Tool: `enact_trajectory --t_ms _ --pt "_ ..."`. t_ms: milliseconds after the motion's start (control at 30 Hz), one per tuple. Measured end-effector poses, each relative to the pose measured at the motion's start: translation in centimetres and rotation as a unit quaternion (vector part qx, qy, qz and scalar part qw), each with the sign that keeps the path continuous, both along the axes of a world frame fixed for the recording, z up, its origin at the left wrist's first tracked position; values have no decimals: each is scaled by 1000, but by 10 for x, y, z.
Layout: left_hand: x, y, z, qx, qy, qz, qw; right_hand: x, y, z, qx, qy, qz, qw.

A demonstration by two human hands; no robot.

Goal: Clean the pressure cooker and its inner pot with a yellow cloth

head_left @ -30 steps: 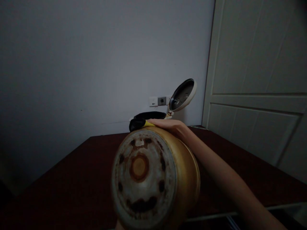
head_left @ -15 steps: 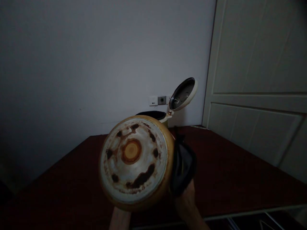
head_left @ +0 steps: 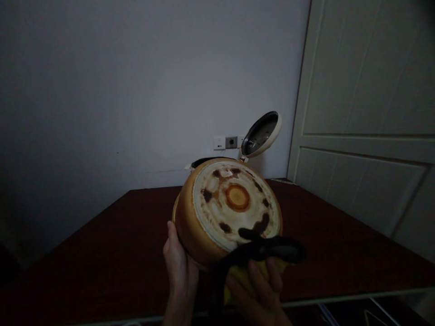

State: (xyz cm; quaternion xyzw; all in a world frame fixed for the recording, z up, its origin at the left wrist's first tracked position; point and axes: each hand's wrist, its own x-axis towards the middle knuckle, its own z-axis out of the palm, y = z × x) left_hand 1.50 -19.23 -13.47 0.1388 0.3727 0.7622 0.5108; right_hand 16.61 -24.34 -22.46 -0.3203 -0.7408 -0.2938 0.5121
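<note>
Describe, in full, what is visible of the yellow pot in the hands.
The yellow pot is round with ochre sides. It is tipped up above the dark red table, its pale base facing the camera, stained with dark blotches and an orange ring. The left hand grips its left side; the right hand presses a black cloth on its lower edge.

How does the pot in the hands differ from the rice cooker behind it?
The yellow pot is held off the table, tilted, its stained base toward the camera; the rice cooker stands on it by the wall. The pot is in the left hand, with the right hand holding a dark cloth to it; the rice cooker is untouched, lid raised. Both are round.
</note>
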Motion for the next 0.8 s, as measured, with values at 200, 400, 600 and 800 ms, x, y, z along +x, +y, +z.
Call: enact_trajectory --t_ms 200,400,600,800 --pt "-7 -15 28 -1 125 106 986 -7 2 78 89 -94 -4 992" --pt "-18 -18 13 75 210 80 972 -15 1 127 39 -245 31 968" --pt "-8 -21 -1 161 246 92 951 -18 16 175 -90 -263 80 957" --pt "-8 -23 -7 113 258 90 955 -9 53 221 -203 -222 106 948"
